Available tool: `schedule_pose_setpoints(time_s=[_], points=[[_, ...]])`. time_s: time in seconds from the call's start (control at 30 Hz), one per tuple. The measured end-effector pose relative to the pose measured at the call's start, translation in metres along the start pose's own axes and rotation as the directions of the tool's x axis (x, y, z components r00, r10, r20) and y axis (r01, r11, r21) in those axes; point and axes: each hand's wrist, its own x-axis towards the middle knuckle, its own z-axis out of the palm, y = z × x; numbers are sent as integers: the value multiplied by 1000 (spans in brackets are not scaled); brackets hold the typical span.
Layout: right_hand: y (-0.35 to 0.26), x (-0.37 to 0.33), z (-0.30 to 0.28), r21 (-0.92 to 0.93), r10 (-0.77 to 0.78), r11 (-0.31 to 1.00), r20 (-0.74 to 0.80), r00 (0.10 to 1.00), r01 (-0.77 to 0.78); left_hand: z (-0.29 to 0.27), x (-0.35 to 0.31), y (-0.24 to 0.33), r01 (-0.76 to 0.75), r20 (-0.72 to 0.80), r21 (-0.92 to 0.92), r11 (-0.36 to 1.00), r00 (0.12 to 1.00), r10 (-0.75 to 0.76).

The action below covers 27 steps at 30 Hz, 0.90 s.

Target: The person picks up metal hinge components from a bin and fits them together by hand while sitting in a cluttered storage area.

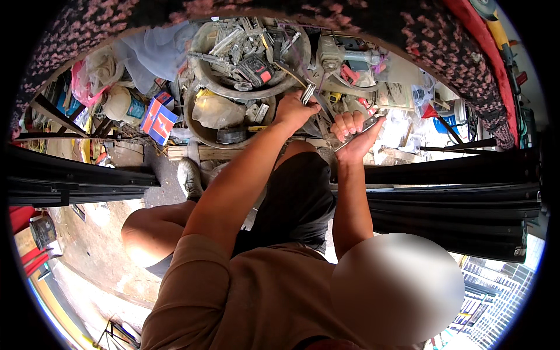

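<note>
My left hand (294, 109) is closed on a small shiny metal piece with ridged edges (308, 93), held up near the rim of a large metal basin (233, 93). To its right, my right hand (357, 137) is turned palm up, its fingers curled over a flat, dark-edged metal piece (368, 123). The fingers and palm hide much of that piece, so its exact kind does not show. Inside the basin lie jumbled metal fittings (230, 42) and a black-and-red tool battery (255, 70).
Below the first basin, a second basin (195, 125) holds a cloudy plastic bag (219, 111) and dark parts. A blue-and-orange box (158, 119) lies to the left. A grey power tool (331, 55) rests to the right. Black shutter-like panels (443, 204) flank me, and patterned fabric (402, 29) hangs ahead.
</note>
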Motion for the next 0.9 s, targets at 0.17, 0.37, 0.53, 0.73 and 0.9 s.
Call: schedule_pose_setpoints(time_s=[0.17,0.37,0.53,0.73,0.9], points=[[3,5,-5,42,69,997,54,996,-71,3,7,-2,113,13,22,993,994,-113],[0,12,-19,131,90,986,104,990,-104,-5,6,-19,138,35,-69,988,990,-135],[0,10,-13,61,111,991,70,991,-115,-7,1,0,61,6,160,985,998,-62],[7,15,8,-161,99,981,-83,992,-111,2,7,-5,-33,-60,397,917,996,62],[14,17,16,-208,-84,977,-216,973,38,4,4,-9,-56,-171,336,940,978,119]])
